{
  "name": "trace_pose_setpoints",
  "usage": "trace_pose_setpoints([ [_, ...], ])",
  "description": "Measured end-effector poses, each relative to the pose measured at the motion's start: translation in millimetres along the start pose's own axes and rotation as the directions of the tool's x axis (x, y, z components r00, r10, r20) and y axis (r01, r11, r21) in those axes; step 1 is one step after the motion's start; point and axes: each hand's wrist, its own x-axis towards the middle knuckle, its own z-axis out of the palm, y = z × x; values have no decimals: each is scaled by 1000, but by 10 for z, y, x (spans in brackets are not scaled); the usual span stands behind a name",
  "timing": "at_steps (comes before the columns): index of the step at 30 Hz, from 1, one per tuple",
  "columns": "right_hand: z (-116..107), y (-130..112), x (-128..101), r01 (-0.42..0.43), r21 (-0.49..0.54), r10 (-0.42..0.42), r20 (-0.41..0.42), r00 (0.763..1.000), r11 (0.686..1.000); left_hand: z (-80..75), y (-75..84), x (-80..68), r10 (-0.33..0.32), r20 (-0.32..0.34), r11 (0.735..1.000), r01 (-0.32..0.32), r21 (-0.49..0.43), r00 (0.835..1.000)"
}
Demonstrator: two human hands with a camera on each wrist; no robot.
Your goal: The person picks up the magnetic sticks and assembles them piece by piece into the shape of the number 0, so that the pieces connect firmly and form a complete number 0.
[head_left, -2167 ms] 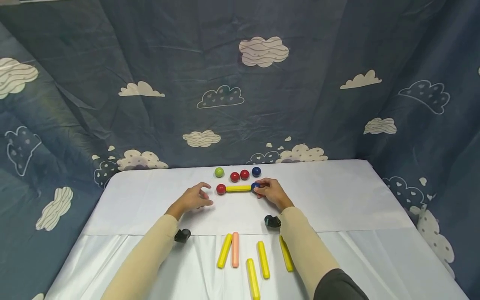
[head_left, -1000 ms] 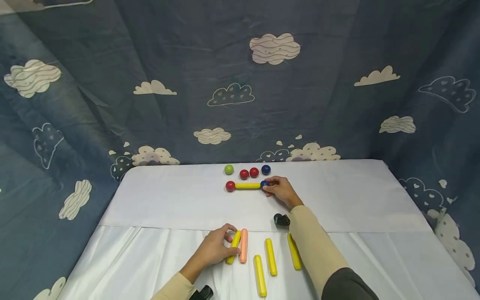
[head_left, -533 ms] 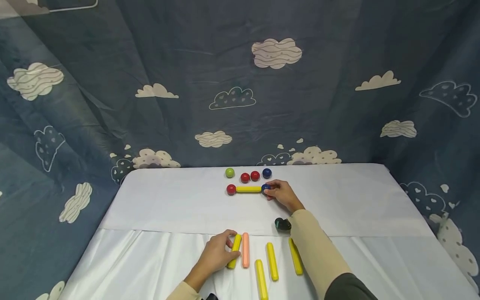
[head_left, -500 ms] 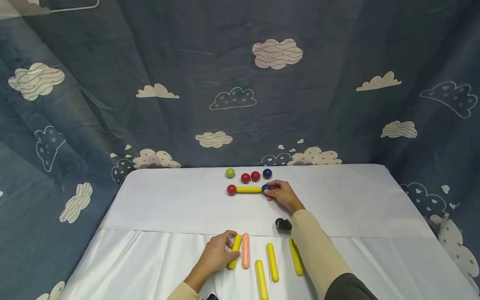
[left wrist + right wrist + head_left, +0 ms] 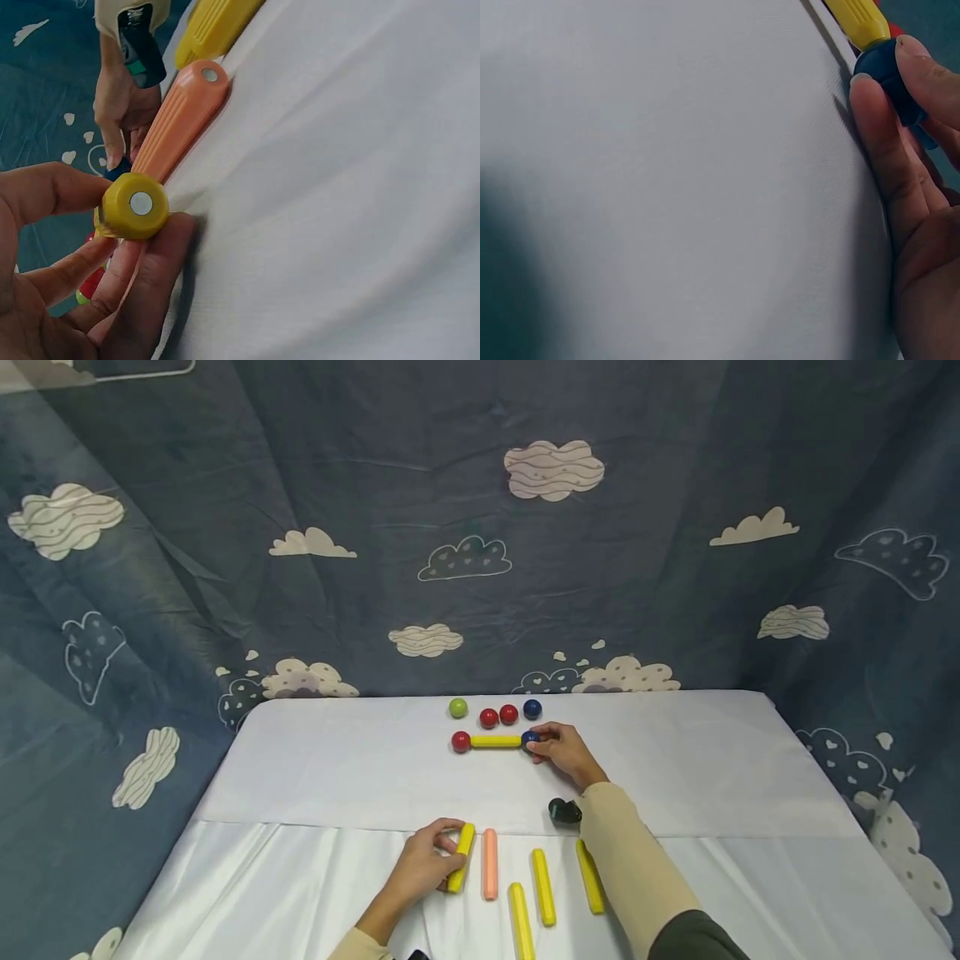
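Observation:
Between thumb and fingers, my left hand (image 5: 422, 862) pinches a yellow magnetic rod (image 5: 461, 858); the left wrist view shows its end with a silver disc, the yellow rod (image 5: 135, 206) held clear of the orange one. Farther back, my right hand (image 5: 566, 750) grips a blue ball (image 5: 528, 740). That ball joins the right end of another yellow rod (image 5: 495, 742), whose left end meets a red ball (image 5: 461, 742). In the right wrist view, thumb and fingertips close around the blue ball (image 5: 885, 71).
Behind the joined piece sit a green ball (image 5: 458, 707), two red balls (image 5: 498, 716) and a blue ball (image 5: 532, 709). An orange rod (image 5: 490, 864) and several yellow rods (image 5: 543, 887) lie on the near white cloth. A dark cloud-print curtain (image 5: 450, 485) hangs behind.
My left hand left the red ball's side, came down to the near rods and took hold of a yellow one, now shifted slightly left of the orange rod. My right hand stayed on the blue ball.

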Motion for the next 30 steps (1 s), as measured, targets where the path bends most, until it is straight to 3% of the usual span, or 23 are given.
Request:
trace_pose_setpoints([
  [12,58,48,18,24,-35,-24,-10,1000,999,-86,11,160,-45,-52,997,42,-65,998],
  [23,-1,26,29,28,-57,-29,-19,999,998,-202,68,515,-132,-131,984,113,-141,983],
  [30,15,34,5,20,-56,-21,-12,1000,998,-264,114,709,-183,-153,979,166,-114,971],
])
